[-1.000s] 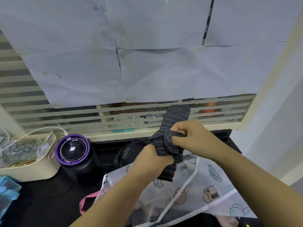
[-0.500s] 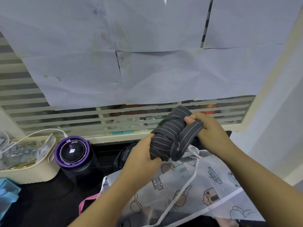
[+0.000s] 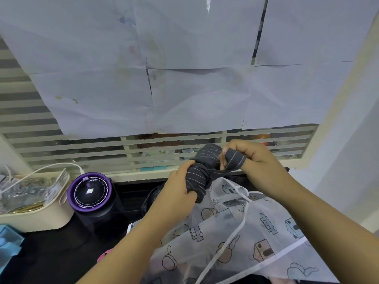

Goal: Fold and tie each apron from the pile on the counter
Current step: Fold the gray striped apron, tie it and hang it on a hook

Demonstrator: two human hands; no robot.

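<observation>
Aprons in view numbered two: one dark pinstriped apron (image 3: pixel 202 171), rolled into a bundle, and one sheer white apron (image 3: pixel 235 232) printed with cartoons, spread on the black counter (image 3: pixel 51 253); a pink scrap (image 3: pixel 104 254) showed at its left edge, too little to tell what it was; one purple-rimmed black cylinder (image 3: pixel 90 191) and one cream basket (image 3: pixel 34 219) stood to the left. The bundle was held in the air above the white apron, near the slatted window (image 3: pixel 82 148); its long axis ran roughly upright, the top leaning away toward the window, the lower end hanging beside the left hand (image 3: pixel 178 191). Two bare hands worked it: the left gripped the bundle's middle, fingers curled round it; the right hand (image 3: pixel 254 158), level with the top end, pinched a striped tie (image 3: pixel 234 158), which looped over its fingers and ran back to the bundle's waist.
</observation>
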